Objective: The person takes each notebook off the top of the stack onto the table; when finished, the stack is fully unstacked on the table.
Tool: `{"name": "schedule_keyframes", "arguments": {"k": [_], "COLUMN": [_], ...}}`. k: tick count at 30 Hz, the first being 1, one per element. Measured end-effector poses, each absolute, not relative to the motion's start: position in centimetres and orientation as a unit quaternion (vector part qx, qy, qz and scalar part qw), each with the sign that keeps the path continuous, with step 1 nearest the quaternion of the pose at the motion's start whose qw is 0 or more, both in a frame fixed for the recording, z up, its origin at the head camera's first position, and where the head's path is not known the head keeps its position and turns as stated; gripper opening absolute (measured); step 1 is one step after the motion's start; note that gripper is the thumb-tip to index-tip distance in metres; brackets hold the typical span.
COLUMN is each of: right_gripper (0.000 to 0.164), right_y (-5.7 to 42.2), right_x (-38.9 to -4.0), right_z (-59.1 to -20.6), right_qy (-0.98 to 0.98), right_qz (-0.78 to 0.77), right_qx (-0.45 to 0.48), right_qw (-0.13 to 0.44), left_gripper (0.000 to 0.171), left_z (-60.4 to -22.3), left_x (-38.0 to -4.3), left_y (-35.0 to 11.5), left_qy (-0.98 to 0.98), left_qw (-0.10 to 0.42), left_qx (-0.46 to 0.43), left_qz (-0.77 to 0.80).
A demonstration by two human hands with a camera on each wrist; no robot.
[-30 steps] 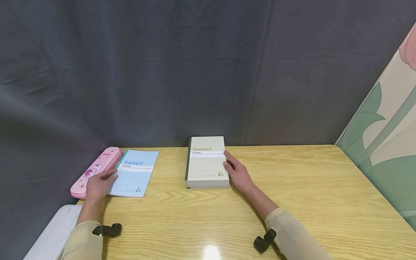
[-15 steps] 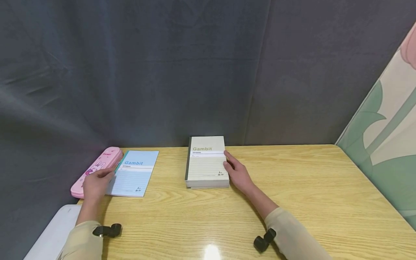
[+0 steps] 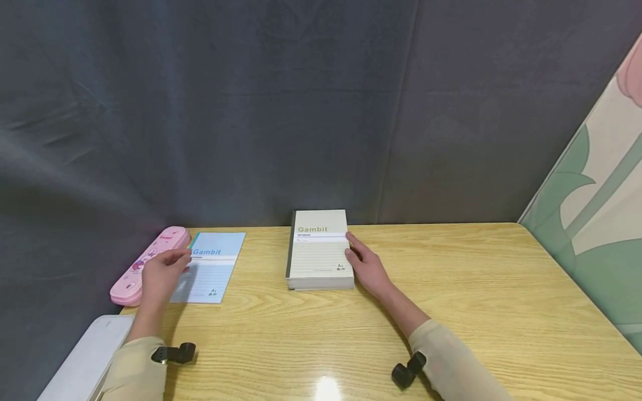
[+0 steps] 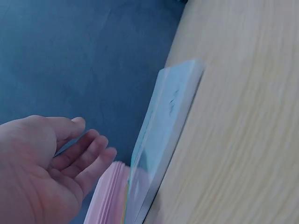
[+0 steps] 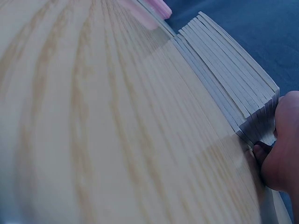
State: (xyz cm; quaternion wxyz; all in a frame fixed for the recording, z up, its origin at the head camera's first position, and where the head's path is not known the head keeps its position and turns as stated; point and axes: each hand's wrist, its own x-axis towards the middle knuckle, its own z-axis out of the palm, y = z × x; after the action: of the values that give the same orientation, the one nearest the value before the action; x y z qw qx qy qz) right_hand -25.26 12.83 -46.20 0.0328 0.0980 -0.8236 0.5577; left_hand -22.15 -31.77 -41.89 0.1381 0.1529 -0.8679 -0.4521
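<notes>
Head view shows us the left hand, fingers loosely bent and empty, near the spine of the blue Gambit notebook, flat on the wooden table beside a pink pencil case. We see the right hand, fingers relaxed, gripping nothing, touching the right edge of the cream-topped Gambit notebook stack.

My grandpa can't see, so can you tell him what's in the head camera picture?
A person's right hand touches a cream-topped notebook stack on a wooden table. The left hand hovers near a blue notebook and pink case.
</notes>
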Motion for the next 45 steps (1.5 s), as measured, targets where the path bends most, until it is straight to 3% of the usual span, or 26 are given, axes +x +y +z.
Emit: {"name": "schedule_keyframes", "arguments": {"k": [13, 45], "right_gripper": [0.053, 0.053], "right_y": [12.8, 12.9], "right_x": [-25.2, -25.2], "right_z": [-46.1, -46.2], "right_qy": [-0.826, -0.827], "right_qz": [0.555, 0.555], "right_qx": [0.092, 0.089], "right_qw": [0.032, 0.033], "left_gripper": [0.034, 0.028], "left_z": [-41.9, -43.6], "left_x": [-23.0, -25.7], "left_y": [-28.3, -19.2], "left_qy": [-0.832, -0.817], "left_qw": [0.104, 0.037], "left_qx": [0.038, -0.028], "left_qz": [-0.543, -0.574]}}
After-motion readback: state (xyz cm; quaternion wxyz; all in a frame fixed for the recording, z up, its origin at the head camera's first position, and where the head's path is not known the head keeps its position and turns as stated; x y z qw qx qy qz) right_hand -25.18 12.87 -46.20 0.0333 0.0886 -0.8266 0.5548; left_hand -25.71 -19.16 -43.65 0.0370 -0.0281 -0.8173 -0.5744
